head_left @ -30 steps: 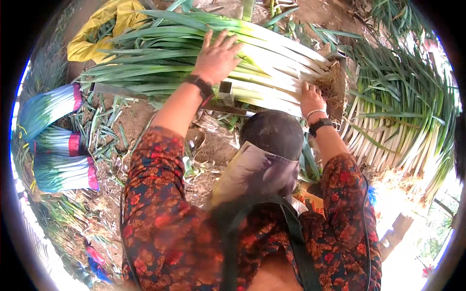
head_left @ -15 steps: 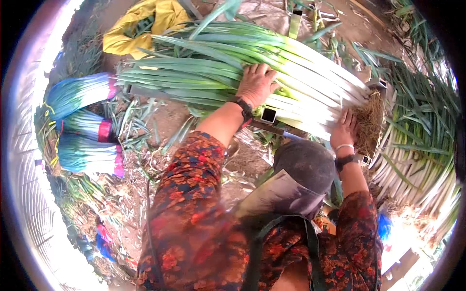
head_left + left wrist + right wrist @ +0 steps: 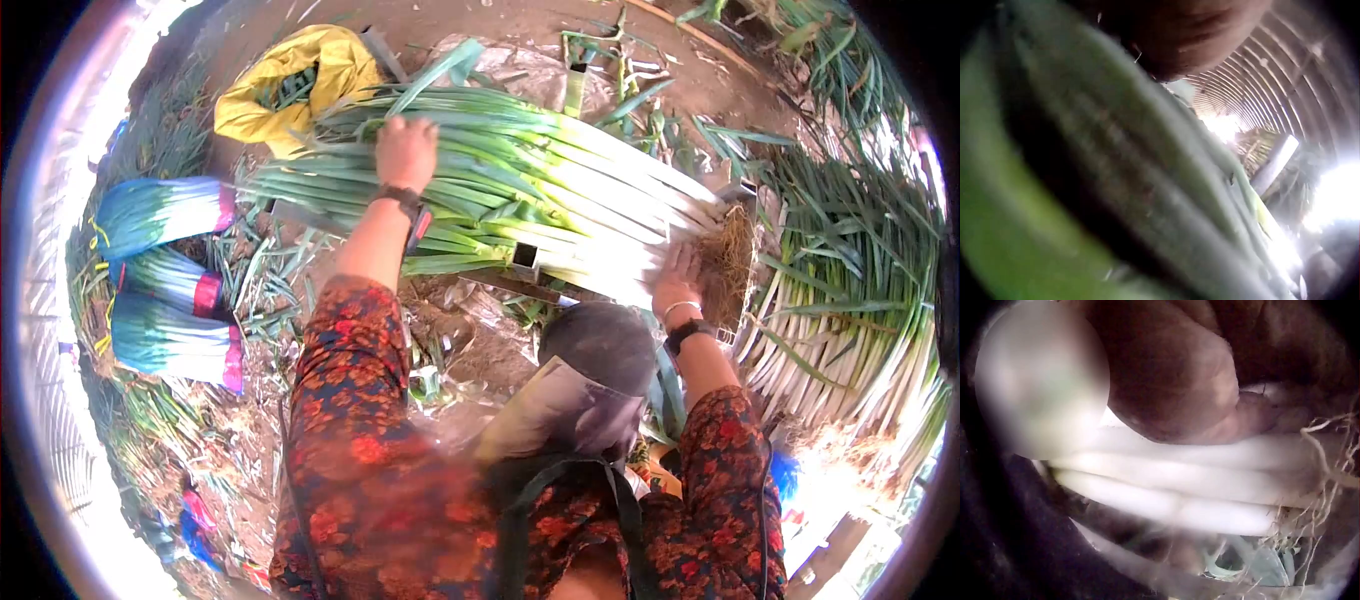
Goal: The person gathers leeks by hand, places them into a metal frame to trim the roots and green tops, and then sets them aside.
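Observation:
Long leeks [image 3: 560, 200] lie side by side in a metal frame [image 3: 525, 257], green leaves to the left, white stalks and roots [image 3: 735, 235] to the right. Over the leaves is my left hand [image 3: 407, 155], its fingers bent down round some of them, the tips hidden. My right hand [image 3: 678, 283] rests on the white stalks beside the roots, fingers extended. In the left wrist view, leaves [image 3: 1147, 169] fill the space below the left hand [image 3: 1179, 34]. The right wrist view shows the right hand [image 3: 1172, 381] against the white stalks [image 3: 1210, 481].
Several tied leek bundles [image 3: 175, 335] lie at the left. A yellow sack [image 3: 345, 65] is at the upper left. Many loose leeks [image 3: 850, 300] are piled at the right. A person in a dark cap [image 3: 598, 345] is close below the frame.
My left hand has moved left from the middle of the leeks onto the leaves, and its fingers are more bent. The right hand stays near the root end. The head view has shifted.

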A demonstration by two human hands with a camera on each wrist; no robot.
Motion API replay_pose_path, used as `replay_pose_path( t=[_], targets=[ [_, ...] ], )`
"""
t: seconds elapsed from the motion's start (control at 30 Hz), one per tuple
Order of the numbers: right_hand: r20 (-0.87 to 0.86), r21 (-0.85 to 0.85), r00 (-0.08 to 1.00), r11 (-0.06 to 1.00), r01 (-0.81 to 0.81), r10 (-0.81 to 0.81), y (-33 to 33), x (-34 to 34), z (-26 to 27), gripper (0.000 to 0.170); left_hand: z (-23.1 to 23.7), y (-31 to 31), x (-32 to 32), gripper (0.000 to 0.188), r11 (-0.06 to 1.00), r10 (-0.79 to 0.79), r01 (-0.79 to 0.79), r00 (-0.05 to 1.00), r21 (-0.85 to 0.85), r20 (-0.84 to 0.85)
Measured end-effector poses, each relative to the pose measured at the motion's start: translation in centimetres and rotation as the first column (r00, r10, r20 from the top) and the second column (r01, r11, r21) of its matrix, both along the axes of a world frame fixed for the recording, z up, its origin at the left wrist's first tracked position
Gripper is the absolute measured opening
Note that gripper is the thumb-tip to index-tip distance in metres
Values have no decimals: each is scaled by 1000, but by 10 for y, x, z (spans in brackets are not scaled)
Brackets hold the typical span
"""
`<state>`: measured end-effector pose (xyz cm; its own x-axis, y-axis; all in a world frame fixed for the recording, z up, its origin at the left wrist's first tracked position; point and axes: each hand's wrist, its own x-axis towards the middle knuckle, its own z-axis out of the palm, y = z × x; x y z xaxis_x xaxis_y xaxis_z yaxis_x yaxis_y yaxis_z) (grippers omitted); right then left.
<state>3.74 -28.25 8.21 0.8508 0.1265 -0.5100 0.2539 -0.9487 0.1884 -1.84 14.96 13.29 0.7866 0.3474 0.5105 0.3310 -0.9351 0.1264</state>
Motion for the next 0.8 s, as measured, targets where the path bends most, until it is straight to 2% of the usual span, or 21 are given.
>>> replay_pose_path(
  t=[0.07, 0.1, 0.17, 0.2, 0.23, 0.3, 0.37, 0.4, 0.5, 0.67, 0.77, 0.8],
  targets=[
    [37, 4, 999, 1000, -19, 19, -4, -1, -9, 81, -53, 16, -11, 22, 995, 97, -93, 990, 49, -101],
    [59, 12, 998, 999, -32, 32, -5, -2, -12, 80, -63, 21, -13, 22, 997, 81, -82, 985, -1, -150],
    [68, -7, 997, 999, -48, 49, 0, 6, -15, 76, -67, 30, -3, 23, 993, 43, -66, 975, -100, -217],
    [62, -27, 996, 998, -57, 59, -3, 4, -17, 75, -47, 29, 4, 21, 999, 37, -36, 933, 8, -358],
    [59, -41, 996, 997, -63, 66, -3, 2, -17, 73, -32, 29, 11, 19, 999, -27, 18, 938, -29, -346],
    [51, -5, 998, 999, -36, 36, -4, 3, -16, 69, -7, 30, 30, 16, 981, -21, 63, 975, 184, -220],
    [85, 88, 996, 995, -47, 40, -10, 1, -25, 69, 21, 28, 42, 15, 992, -91, 100, 988, 73, -124],
    [112, 0, 990, 997, -80, 80, -7, 0, -22, 67, 27, 29, 49, 15, 993, -118, 120, 990, 20, -71],
    [70, -21, 996, 998, -56, 57, -3, 1, -12, 67, 28, 34, 66, 14, 976, -174, 166, 984, -140, -48],
    [40, 34, 999, 999, -25, 24, -5, 2, -13, 68, 16, 7, 93, 15, 931, -364, 364, 929, -2, -73],
    [44, 73, 998, 996, -44, 41, -7, 0, -9, 67, -1, -29, 120, 22, 868, -488, 481, 872, -121, -36],
    [54, 81, 997, 995, -59, 55, -7, 2, -8, 67, -6, -38, 132, 25, 893, -440, 420, 890, -163, -116]
  ],
)
